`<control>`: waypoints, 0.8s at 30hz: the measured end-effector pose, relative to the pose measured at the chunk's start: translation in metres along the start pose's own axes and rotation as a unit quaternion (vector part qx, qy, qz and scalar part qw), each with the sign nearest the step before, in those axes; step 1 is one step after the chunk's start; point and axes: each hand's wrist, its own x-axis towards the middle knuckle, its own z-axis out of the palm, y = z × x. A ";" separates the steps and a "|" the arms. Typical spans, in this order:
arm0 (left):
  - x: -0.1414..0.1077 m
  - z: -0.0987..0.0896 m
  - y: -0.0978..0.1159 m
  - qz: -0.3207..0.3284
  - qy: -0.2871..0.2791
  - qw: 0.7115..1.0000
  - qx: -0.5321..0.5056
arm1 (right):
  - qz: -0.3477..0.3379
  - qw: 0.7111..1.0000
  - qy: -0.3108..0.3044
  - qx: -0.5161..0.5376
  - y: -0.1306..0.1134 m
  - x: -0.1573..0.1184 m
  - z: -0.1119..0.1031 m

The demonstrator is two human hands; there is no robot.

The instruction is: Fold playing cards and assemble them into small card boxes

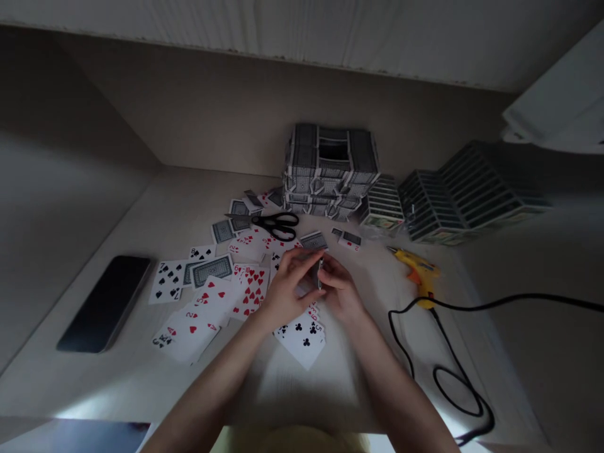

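Between my hands a small playing-card piece (321, 274) stands nearly edge-on, so its face cannot be read. My left hand (293, 284) spans it, fingertips at its upper end and thumb near its lower end. From the other side, my right hand (338, 288) pinches it with bent fingers. Beneath them lie loose club cards (304, 340), and a spread of heart cards (252, 292) reaches out to the left. Just beyond my fingers rests a face-down card (314, 240).
Black-handled scissors (278, 221) lie on cards before a structure built of cards (330, 167). Boxed card decks (438, 201) stand at the back right. A yellow glue gun (422, 270) trails a black cord (460, 346). A phone (106, 302) lies left.
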 end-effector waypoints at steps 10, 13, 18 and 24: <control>0.004 -0.003 -0.012 -0.249 -0.026 0.893 -0.374 | -0.146 0.975 0.013 -0.166 0.002 0.001 -0.003; 0.006 -0.006 -0.017 -0.287 -0.124 0.847 -0.430 | -0.150 0.966 -0.025 -0.209 0.005 -0.001 -0.007; 0.010 -0.014 -0.024 -0.281 -0.173 0.830 -0.451 | -0.182 0.948 -0.041 -0.258 0.007 0.000 -0.008; 0.014 -0.013 -0.037 -0.236 -0.051 0.909 -0.340 | -0.165 0.972 -0.012 -0.166 0.009 0.007 -0.008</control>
